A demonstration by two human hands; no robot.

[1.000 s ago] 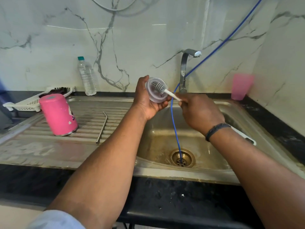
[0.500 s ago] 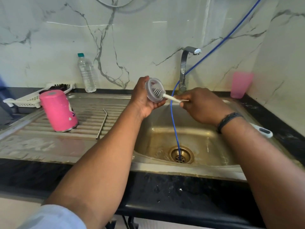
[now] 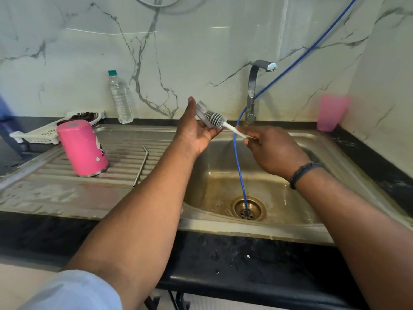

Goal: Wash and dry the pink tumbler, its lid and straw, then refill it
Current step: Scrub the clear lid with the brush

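Left hand: we see the left hand (image 3: 196, 133) raised over the near-left edge of the sink (image 3: 348, 151), palm up, thumb up behind the lid (image 3: 204, 116), fingers curled under it, so it grips the lid.
Lid: we see it nearly edge-on, a clear disc tilted with its face turned right toward the brush (image 3: 215, 118); its flat runs from upper left down to lower right.
Right hand: we find the right hand (image 3: 274, 151) just right of the left, back toward us, fingers curled round the white handle of the brush; a dark band sits on its wrist.
Brush: its long axis runs from the right hand up and left, grey bristle head pointing at the lid and touching its face.
Hose: a blue hose (image 3: 240, 166) hangs between the hands and the tap (image 3: 253, 92), crossing in front of the brush handle and ending in the drain (image 3: 248, 208).
Tumbler: we see the tumbler (image 3: 81, 148) upside down on the ribbed drainboard, well left of the hands, leaning slightly left.
Straw: the straw (image 3: 140, 167) lies flat on the ribs between tumbler and left arm, its long axis running away from us, bent tip at the far end.
Behind: a bottle (image 3: 120, 99) stands at the wall, a white rack (image 3: 42, 133) lies far left, a pink cup (image 3: 331, 113) stands at the right corner.
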